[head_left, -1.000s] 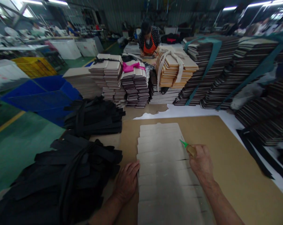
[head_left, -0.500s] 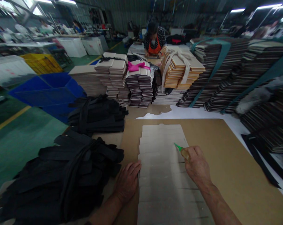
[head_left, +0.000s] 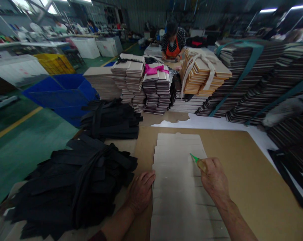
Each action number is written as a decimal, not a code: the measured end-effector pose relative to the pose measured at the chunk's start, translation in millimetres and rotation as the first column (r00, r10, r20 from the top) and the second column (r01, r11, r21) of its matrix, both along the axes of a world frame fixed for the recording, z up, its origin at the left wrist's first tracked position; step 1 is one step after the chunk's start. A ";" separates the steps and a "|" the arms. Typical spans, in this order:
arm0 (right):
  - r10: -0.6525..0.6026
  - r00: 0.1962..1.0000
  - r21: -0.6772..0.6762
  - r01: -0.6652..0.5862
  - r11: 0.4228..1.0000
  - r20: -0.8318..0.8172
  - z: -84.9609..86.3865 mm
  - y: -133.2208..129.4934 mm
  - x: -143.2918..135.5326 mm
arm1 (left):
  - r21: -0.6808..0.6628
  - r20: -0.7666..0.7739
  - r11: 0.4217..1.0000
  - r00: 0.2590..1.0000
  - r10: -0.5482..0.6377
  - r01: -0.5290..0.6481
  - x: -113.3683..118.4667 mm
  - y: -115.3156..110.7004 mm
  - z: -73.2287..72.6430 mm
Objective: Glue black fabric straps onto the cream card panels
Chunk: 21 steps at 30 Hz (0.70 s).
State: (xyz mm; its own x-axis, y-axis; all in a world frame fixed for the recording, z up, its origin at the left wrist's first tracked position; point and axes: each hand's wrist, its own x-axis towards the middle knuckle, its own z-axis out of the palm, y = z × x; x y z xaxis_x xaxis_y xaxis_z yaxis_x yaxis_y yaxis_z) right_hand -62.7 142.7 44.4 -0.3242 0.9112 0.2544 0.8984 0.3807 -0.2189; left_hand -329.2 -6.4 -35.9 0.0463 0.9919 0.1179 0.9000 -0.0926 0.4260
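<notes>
My right hand (head_left: 214,177) is wrapped round a small amber squeeze bottle (head_left: 202,165) with a pointed green nozzle. The nozzle tip is over the right side of the overlapping beige panels (head_left: 176,182), which run in a long row down the board; whether it touches them I cannot tell. My left hand (head_left: 141,189) lies flat along the row's left edge, fingers stretched out and the fingertips at that edge. Underneath is a large brown board (head_left: 231,157). Close by on the left sits a tied bundle of black strips (head_left: 66,184).
Behind the board stand stacked panels (head_left: 128,73), a pink-tied stack (head_left: 156,88) and an orange-edged stack (head_left: 199,75). Tall strapped stacks (head_left: 249,70) rise at the right. More black strips (head_left: 111,120) and a blue bin (head_left: 58,93) are at left. A co-worker (head_left: 173,42) works opposite.
The view has turned slightly left, so the scene sits further right in the picture. The nozzle tip has shifted slightly left over the panels. My left hand stays at their edge.
</notes>
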 end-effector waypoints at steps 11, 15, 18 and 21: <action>0.042 0.998 -0.058 -0.045 0.997 -0.044 -1.6 -10.1 -22.9 | -0.015 0.026 1.000 1.000 -0.002 0.003 0.7 -1.1 -0.1; 0.095 0.993 -0.105 -0.101 0.989 -0.064 1.6 -18.3 -38.6 | -0.018 0.037 1.000 0.999 -0.002 0.003 1.6 -2.0 -0.4; 0.067 0.995 -0.093 -0.073 0.993 -0.068 2.0 -18.9 -41.6 | -0.025 0.046 1.000 0.999 0.002 -0.001 2.4 -1.9 -0.1; 0.042 0.997 -0.082 -0.047 0.996 -0.061 0.3 -19.5 -46.1 | -0.036 0.055 0.999 0.999 -0.001 0.003 2.6 -1.3 1.7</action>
State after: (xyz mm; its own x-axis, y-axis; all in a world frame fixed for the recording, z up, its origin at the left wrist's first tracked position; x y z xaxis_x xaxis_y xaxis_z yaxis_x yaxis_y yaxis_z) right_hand -108.8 123.3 44.7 -0.3513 0.9150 0.1983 0.8658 0.3981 -0.3033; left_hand -326.6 -7.7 -34.2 0.0432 0.9955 0.0846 0.8750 -0.0785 0.4776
